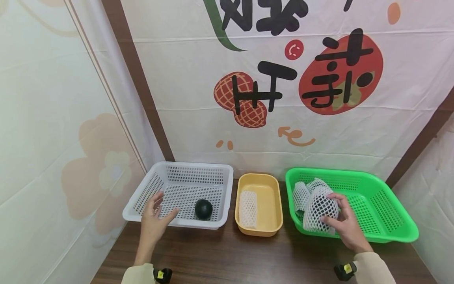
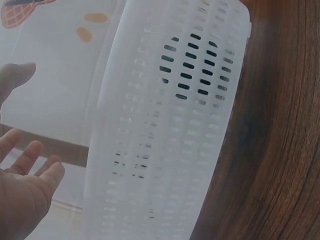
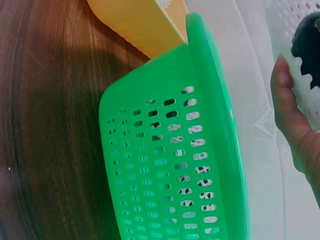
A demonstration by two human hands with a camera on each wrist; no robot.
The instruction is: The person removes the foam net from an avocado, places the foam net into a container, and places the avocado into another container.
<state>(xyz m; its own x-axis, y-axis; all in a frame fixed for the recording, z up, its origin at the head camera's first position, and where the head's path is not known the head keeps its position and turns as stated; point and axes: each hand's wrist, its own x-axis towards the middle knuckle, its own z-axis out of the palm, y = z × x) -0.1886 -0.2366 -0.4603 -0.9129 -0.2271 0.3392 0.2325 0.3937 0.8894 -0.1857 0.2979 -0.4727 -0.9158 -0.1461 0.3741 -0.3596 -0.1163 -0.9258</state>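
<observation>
My left hand (image 1: 154, 221) is held over the near left part of the white basket (image 1: 229, 189), thumb and fingers spread, gripping nothing. To its right in that basket lies a bare, round, dark green fruit (image 1: 203, 209). Above the near left corner of the green basket (image 1: 397, 232), my right hand (image 1: 345, 224) grips a dark fruit wrapped in a white foam net (image 1: 320, 209). In the right wrist view, the dark fruit (image 3: 307, 47) shows at one end of its net, raised above the basket's rim. More netted pieces (image 1: 300, 195) are behind it in the green basket.
Between the two baskets stands a yellow tray (image 1: 276, 209) with a flat white foam net (image 1: 248, 209) in its left half. All three containers rest on a dark wooden table (image 1: 248, 256). A printed cloth (image 1: 191, 98) hangs behind them, and pale cloth flanks both sides.
</observation>
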